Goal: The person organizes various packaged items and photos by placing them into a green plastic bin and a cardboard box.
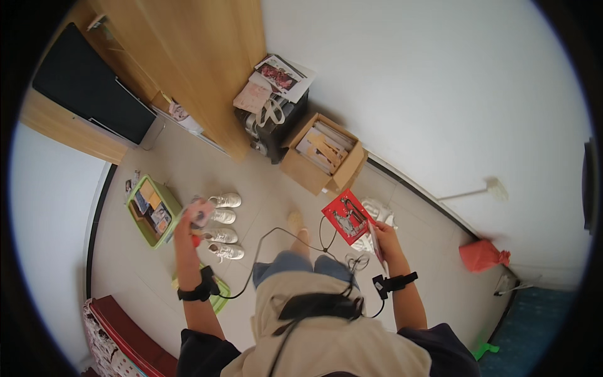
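Observation:
My right hand (389, 243) is closed on the edge of a red booklet (347, 217) with black-and-white figures on its cover. A pale edge, like pages or another sheet, shows beside the fingers. My left hand (186, 221) is raised by a green plastic bin (148, 236) and blurred by motion. Its fingers are round a small pinkish, partly clear thing (201, 212) whose kind I cannot make out, and a bit of red shows below it. Inside the bin lie several small packs and boxes (149, 191). Black straps with cables circle both wrists.
White sneakers (226, 235) stand in a row right of the bin. A green lid (220, 295) lies beneath my left forearm. Ahead are an open carton (352, 173) of flat items and a black case (279, 135) topped with papers. A red bag (482, 256) sits by the right wall.

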A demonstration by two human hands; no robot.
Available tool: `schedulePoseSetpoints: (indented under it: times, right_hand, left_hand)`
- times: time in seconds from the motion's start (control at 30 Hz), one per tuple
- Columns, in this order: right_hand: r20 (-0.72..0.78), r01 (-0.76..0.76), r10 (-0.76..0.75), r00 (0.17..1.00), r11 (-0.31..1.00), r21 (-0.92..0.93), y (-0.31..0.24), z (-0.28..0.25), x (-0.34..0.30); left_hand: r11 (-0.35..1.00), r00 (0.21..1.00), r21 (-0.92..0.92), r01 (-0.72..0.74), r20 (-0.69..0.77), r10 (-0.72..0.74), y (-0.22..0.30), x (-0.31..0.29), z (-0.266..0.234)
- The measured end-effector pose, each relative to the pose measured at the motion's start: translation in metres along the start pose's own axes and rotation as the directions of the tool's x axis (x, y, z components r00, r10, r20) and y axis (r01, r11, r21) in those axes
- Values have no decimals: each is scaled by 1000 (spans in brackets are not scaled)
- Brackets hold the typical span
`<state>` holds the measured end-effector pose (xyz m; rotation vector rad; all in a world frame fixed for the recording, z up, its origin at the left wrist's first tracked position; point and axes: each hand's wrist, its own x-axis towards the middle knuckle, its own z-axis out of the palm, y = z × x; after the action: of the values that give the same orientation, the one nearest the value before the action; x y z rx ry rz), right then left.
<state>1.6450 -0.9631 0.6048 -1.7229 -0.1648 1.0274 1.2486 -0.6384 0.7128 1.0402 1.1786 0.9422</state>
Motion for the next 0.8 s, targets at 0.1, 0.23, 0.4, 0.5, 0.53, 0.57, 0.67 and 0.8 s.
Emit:
schedulePoseSetpoints:
  times: [0.1, 0.23, 0.4, 0.5, 0.53, 0.57, 0.67, 0.8]
  right_hand:
    - [-31, -74, 71, 997, 992, -100, 12, -2, 150]
    - [-97, -112, 90, 991, 963, -246, 16, 51, 360]
    - [-104, -45, -4, 995, 886, -461, 76, 88, 616]
    - [-127, -24, -66, 990, 802, -597, 107, 90, 730]
    - [-121, -32, -56, 991, 780, -625, 117, 103, 751]
    - [-95, -67, 6, 996, 756, -651, 133, 128, 761]
    - [-55, -92, 74, 996, 763, -640, 126, 133, 794]
    - [-37, 46, -160, 986, 488, -872, 73, 158, 759]
  left_hand:
    - [983, 979, 75, 166, 105, -173, -53, 88, 93]
    - [924, 921, 9, 382, 80, -382, -146, 158, 180]
    - [779, 798, -173, 602, 106, -594, -272, 245, 255]
    - [698, 742, -260, 667, 149, -653, -319, 293, 293]
    - [685, 740, -296, 665, 137, -659, -329, 299, 300]
    - [682, 738, -319, 658, 96, -668, -336, 303, 300]
    - [531, 679, -514, 674, 147, -719, -362, 327, 329]
    - [410, 645, -621, 668, 209, -735, -390, 349, 348]
